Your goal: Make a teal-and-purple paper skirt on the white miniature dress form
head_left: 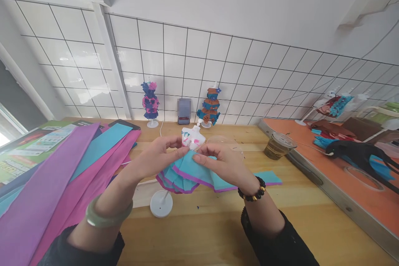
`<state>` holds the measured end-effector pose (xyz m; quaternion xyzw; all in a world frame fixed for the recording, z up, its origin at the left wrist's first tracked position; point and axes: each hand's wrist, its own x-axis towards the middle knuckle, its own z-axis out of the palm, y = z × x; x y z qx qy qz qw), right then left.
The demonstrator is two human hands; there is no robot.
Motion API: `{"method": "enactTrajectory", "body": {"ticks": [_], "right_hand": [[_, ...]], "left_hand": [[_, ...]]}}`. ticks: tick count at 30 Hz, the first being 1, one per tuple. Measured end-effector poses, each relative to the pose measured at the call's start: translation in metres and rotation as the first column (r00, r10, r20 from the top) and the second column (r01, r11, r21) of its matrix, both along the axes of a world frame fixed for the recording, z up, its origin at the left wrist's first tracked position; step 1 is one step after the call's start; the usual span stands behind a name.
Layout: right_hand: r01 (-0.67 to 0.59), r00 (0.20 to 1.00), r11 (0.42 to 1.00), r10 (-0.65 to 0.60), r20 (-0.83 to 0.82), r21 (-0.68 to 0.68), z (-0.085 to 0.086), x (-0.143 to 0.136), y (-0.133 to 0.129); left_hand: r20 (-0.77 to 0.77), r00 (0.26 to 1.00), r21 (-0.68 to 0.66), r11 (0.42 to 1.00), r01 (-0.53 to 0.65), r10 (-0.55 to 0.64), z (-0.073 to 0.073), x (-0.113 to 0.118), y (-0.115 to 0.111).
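A small white mannequin point(191, 138) with pink and teal marks on its bust leans over the table, its round white base point(161, 203) tilted toward me. A pleated light blue skirt point(179, 178) with a purple edge wraps its waist. My left hand point(156, 156) is closed on the mannequin at the waist, thumb in front and fingers partly hidden behind. In a pinch, my right hand point(226, 162) grips a light blue paper strip point(268, 177) with a purple edge, against the waist. The strip trails off to the right under my wrist.
Purple paper point(59, 166), blue and pink sheets lie at the left over a green printed packet point(21, 149). Two dressed mannequins point(151, 102) and a phone point(184, 111) stand by the tiled wall. A lidded cup point(279, 146) is near the raised orange surface point(286, 129), which holds scissors-like black items.
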<state>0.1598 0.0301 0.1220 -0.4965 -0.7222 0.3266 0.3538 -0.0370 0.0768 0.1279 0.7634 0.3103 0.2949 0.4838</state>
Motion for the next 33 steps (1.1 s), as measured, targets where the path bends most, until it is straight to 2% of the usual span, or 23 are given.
{"method": "enactTrajectory", "body": {"ticks": [5, 10, 20, 25, 30, 33], "right_hand": [[0.068, 0.998, 0.997, -0.069, 0.011, 0.047, 0.0, -0.008, -0.002], [0.109, 0.994, 0.99, -0.11, 0.014, 0.087, 0.001, -0.013, -0.004], [0.161, 0.975, 0.973, -0.182, 0.126, 0.165, -0.001, -0.016, -0.008], [0.186, 0.963, 0.95, -0.227, 0.147, 0.253, 0.001, -0.018, -0.008], [0.188, 0.96, 0.944, -0.235, 0.155, 0.27, 0.0, -0.018, -0.009], [0.183, 0.958, 0.947, -0.232, 0.169, 0.263, -0.001, -0.017, -0.008]], "left_hand": [[-0.024, 1.0, 0.086, 0.996, 0.015, -0.013, -0.003, 0.0, 0.004], [-0.085, 0.996, 0.155, 0.988, -0.022, 0.036, -0.003, 0.0, 0.003], [-0.068, 0.998, 0.149, 0.989, 0.019, -0.009, 0.002, -0.001, -0.003], [-0.08, 0.995, 0.05, 0.997, 0.057, -0.053, 0.006, -0.001, -0.007], [-0.097, 0.995, 0.167, 0.986, 0.025, -0.009, 0.0, 0.002, -0.002], [-0.082, 0.996, 0.183, 0.982, 0.041, -0.026, -0.003, 0.003, 0.001]]}}
